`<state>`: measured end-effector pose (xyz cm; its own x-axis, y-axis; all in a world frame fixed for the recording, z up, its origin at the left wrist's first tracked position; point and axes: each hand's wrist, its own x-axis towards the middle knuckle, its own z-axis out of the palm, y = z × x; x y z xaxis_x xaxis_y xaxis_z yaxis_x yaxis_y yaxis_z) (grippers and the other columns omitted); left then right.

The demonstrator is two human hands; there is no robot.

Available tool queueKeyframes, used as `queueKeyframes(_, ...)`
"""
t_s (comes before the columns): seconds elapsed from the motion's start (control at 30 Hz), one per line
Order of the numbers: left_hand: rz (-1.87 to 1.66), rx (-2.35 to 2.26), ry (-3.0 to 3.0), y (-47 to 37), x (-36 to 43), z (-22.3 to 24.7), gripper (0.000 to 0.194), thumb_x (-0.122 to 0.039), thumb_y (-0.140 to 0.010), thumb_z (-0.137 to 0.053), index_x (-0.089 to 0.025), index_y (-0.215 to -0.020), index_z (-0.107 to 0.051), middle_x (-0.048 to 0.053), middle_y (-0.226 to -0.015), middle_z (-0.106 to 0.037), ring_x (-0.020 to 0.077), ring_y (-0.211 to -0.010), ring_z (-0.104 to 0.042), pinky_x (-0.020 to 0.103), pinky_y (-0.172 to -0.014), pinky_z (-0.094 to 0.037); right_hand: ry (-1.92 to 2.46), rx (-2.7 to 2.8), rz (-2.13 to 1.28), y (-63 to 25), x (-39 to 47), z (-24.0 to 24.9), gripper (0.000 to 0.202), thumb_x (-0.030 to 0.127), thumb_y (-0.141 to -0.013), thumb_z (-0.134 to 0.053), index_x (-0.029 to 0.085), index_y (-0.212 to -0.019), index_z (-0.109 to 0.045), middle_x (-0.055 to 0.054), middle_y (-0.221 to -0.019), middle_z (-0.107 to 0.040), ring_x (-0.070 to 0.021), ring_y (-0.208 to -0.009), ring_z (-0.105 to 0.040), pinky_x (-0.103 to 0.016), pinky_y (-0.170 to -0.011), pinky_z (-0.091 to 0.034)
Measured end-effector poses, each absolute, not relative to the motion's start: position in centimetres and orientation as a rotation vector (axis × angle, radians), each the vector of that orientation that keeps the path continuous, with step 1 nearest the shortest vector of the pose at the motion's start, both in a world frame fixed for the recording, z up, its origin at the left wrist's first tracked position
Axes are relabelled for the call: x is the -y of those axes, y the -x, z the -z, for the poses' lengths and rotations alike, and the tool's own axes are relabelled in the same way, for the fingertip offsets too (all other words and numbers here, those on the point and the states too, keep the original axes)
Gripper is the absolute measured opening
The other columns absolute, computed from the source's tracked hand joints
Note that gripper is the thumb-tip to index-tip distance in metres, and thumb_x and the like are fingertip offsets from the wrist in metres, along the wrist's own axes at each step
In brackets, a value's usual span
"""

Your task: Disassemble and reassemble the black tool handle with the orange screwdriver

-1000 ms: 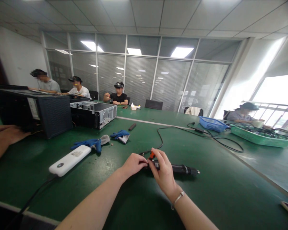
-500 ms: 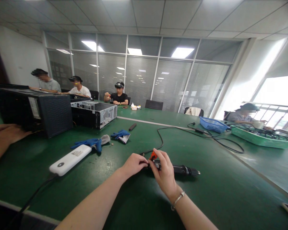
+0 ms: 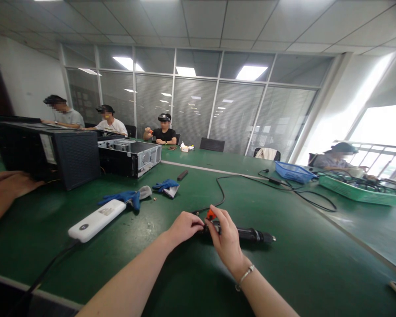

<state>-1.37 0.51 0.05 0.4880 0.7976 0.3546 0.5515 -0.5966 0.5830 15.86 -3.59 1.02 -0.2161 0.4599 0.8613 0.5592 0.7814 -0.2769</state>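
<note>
A black electric screwdriver (image 3: 251, 234) lies on the green table (image 3: 284, 264) with its tip pointing right. Its black cable (image 3: 219, 187) runs away from its rear end across the table. My right hand (image 3: 225, 237) grips the tool's rear end, and a small orange part (image 3: 210, 214) shows just above my fingers. My left hand (image 3: 184, 227) pinches the same end from the left, where the cable joins. Both forearms reach in from the bottom of the view.
A white power strip (image 3: 95, 219) and blue gloves (image 3: 132, 197) lie to the left. Two black computer cases (image 3: 69, 154) stand at the far left beside another person's hand (image 3: 9, 185). A blue basket (image 3: 292, 171) and green tray (image 3: 359, 191) sit at right. Several people sit around the table.
My hands and the screwdriver stay in nearly the same place; my fingers shift only slightly at the tool's rear end.
</note>
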Motion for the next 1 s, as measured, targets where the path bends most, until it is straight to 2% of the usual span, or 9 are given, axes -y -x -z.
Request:
queueKeyframes(0.07,-0.849,-1.127,-2.342,1.4,-0.5,-0.1,0.015,-0.019,-0.081,-0.062,-0.020,-0.087,-0.076,0.001,-0.083,-0.075,0.0159,-0.078,-0.067,0.021,-0.076,-0.045,0.782,1.877,0.089,-15.9,3.5,-0.9,0.046,0.014,-0.093,-0.043,0.026,-0.137,-0.038,-0.010,-0.111,-0.059,-0.0200,-0.100,-0.060,-0.037,-0.085,-0.054)
queueKeyframes(0.23,-0.837,-1.144,-2.339,1.3,-0.5,-0.2,0.015,-0.019,-0.081,-0.062,-0.019,-0.086,-0.076,0.000,-0.082,-0.075,0.0153,-0.076,-0.067,0.020,-0.074,-0.045,0.784,1.935,0.097,-15.7,3.8,-1.0,0.054,0.014,-0.093,-0.039,0.023,-0.145,-0.026,-0.012,-0.122,-0.056,-0.0214,-0.111,-0.056,-0.038,-0.092,-0.051)
queueKeyframes(0.3,-0.840,-1.153,-2.341,1.3,-0.4,-0.2,0.015,-0.018,-0.081,-0.062,-0.019,-0.085,-0.076,0.000,-0.080,-0.074,0.0152,-0.075,-0.066,0.020,-0.072,-0.045,0.799,1.916,0.117,-15.7,3.9,-1.1,0.052,0.017,-0.093,-0.044,0.023,-0.142,-0.030,-0.013,-0.123,-0.055,-0.0226,-0.111,-0.056,-0.040,-0.092,-0.051)
queueKeyframes(0.4,-0.849,-1.143,-2.342,1.3,-0.4,-0.4,0.015,-0.017,-0.081,-0.062,-0.019,-0.086,-0.076,0.000,-0.079,-0.074,0.0154,-0.074,-0.066,0.020,-0.071,-0.045,0.805,1.849,0.139,-15.8,3.9,-1.3,0.045,0.021,-0.091,-0.051,0.025,-0.135,-0.041,-0.011,-0.113,-0.058,-0.0221,-0.101,-0.059,-0.039,-0.085,-0.053)
queueKeyframes(0.5,-0.845,-1.126,-2.336,1.3,-0.4,-0.4,0.015,-0.018,-0.081,-0.063,-0.020,-0.088,-0.076,0.000,-0.081,-0.075,0.0158,-0.077,-0.067,0.020,-0.074,-0.046,0.803,1.840,0.117,-16.0,3.8,-1.4,0.042,0.019,-0.092,-0.046,0.025,-0.134,-0.042,-0.009,-0.105,-0.061,-0.0201,-0.094,-0.062,-0.036,-0.081,-0.055)
queueKeyframes(0.73,-0.879,-1.111,-2.324,1.5,-0.8,0.4,0.014,-0.019,-0.081,-0.063,-0.020,-0.088,-0.076,0.000,-0.082,-0.075,0.0149,-0.076,-0.068,0.020,-0.075,-0.046,0.810,1.889,0.128,-16.0,3.8,-1.1,0.050,0.018,-0.095,-0.039,0.024,-0.144,-0.029,-0.011,-0.117,-0.060,-0.0207,-0.106,-0.061,-0.036,-0.088,-0.054)
queueKeyframes(1.0,-0.925,-1.070,-2.362,1.6,-0.8,0.7,0.014,-0.018,-0.080,-0.065,-0.019,-0.088,-0.076,0.001,-0.082,-0.075,0.0147,-0.076,-0.068,0.020,-0.075,-0.046,0.842,1.795,0.208,-16.0,4.8,-2.4,0.059,0.020,-0.095,-0.042,0.023,-0.148,-0.017,-0.013,-0.117,-0.059,-0.0226,-0.100,-0.062,-0.041,-0.086,-0.054)
